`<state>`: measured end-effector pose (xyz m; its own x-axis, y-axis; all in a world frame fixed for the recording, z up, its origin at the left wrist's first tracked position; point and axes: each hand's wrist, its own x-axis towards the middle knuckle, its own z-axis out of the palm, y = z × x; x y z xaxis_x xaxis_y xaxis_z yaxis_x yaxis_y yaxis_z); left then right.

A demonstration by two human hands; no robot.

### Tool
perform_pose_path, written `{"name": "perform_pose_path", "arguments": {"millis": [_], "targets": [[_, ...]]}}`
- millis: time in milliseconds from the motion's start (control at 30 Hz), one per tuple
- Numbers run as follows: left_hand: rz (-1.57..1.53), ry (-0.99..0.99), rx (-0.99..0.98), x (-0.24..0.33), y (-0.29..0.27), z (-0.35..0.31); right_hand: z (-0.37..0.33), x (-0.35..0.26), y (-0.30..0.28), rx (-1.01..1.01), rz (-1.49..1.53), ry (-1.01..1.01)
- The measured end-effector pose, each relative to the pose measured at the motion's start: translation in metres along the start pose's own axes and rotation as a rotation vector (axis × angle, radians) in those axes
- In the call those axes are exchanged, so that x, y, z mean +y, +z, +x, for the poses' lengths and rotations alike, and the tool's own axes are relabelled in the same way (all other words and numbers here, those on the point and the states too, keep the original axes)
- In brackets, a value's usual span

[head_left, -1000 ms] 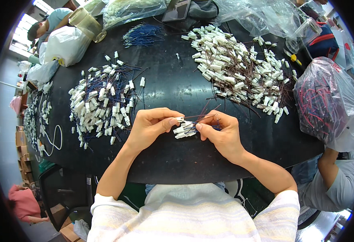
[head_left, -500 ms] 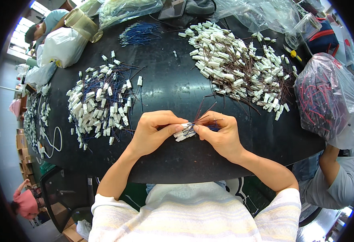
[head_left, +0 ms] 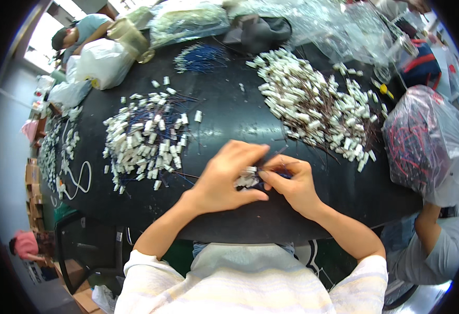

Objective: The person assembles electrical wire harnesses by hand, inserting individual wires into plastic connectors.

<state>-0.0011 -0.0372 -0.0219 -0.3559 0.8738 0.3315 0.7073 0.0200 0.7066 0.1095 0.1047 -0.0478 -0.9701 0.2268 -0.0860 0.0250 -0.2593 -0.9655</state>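
Note:
Between my hands, above the near middle of the black table, is a small bundle of white plastic connectors (head_left: pixel 247 180) with thin dark wires. My right hand (head_left: pixel 296 184) pinches the wires of this bundle between thumb and fingers. Around the connector end, my left hand (head_left: pixel 220 179) is open, its thumb and fingers spread apart and slightly blurred. Whether its fingers touch the connectors I cannot tell. To the left lies a heap of white connectors with blue and dark wires (head_left: pixel 144 137). A larger heap of white connectors with brown wires (head_left: pixel 313 107) spreads at the far right.
Loose blue wires (head_left: pixel 200 58) lie at the back of the black table (head_left: pixel 229 118). Clear plastic bags (head_left: pixel 190 26) line the far edge. At the right stands a clear bag of red and dark wires (head_left: pixel 423 141), with a person's arm (head_left: pixel 429 222) below it.
My left hand has let go of the connectors and spread its fingers. My right hand still pinches the wires. The view has shifted, so the table's contents appear slightly lower and further right.

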Motion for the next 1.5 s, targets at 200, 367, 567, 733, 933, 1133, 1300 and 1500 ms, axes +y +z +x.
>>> {"name": "perform_pose_path", "arguments": {"millis": [200,367,567,733,933,1133,1300,1500], "targets": [[0.195,0.048,-0.102,0.002,0.009,-0.011,-0.008,-0.006,-0.002,0.020,-0.086,-0.001],[0.531,-0.032,0.054,-0.003,-0.060,-0.023,-0.008,0.002,-0.010,0.039,0.183,0.046],[1.069,-0.536,0.057,0.018,-0.161,-0.022,-0.004,-0.004,-0.012,-0.077,0.141,0.164],[0.857,-0.171,0.186,-0.030,-0.120,0.033,-0.005,-0.001,-0.013,-0.057,0.155,0.120],[0.395,0.024,0.089,-0.094,-0.004,0.115,-0.006,0.000,-0.005,-0.051,0.014,0.085],[0.152,-0.195,0.157,-0.103,0.005,0.106,-0.005,-0.001,-0.012,-0.023,0.141,0.218],[-0.009,-0.375,0.215,-0.070,-0.005,0.038,-0.001,0.006,-0.014,0.112,0.064,0.070],[-0.374,-0.427,0.200,-0.037,0.009,-0.009,0.007,0.014,-0.008,0.127,-0.174,-0.053]]}}
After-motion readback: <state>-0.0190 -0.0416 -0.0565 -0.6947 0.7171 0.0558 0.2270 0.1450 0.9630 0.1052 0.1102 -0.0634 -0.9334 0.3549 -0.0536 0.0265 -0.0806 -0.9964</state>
